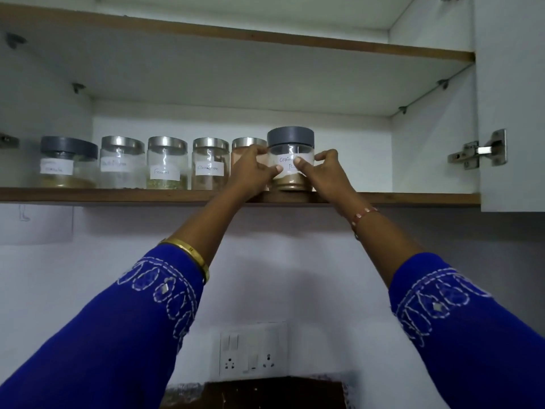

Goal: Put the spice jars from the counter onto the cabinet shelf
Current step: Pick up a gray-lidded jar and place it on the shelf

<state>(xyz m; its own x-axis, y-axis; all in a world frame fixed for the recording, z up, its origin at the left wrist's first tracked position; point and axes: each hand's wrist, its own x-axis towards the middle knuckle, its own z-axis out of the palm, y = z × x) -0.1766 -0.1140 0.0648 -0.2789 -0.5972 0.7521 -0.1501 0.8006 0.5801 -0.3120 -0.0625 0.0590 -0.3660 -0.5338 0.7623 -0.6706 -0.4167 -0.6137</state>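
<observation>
Grey-lidded jar (290, 160) upright on shelf (118, 195), rightmost of 6; left hand (256, 166) and right hand (323, 169), each grip curled round it.

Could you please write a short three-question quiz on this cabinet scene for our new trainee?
1. How many jars stand on the shelf?
2. True or false: only the left hand touches the grey-lidded jar.
3. The jar labelled Cinnamon has which lid: A grey, B steel, C none?

Key: 1. Six. 2. False; the right hand holds it too. 3. B.
</observation>
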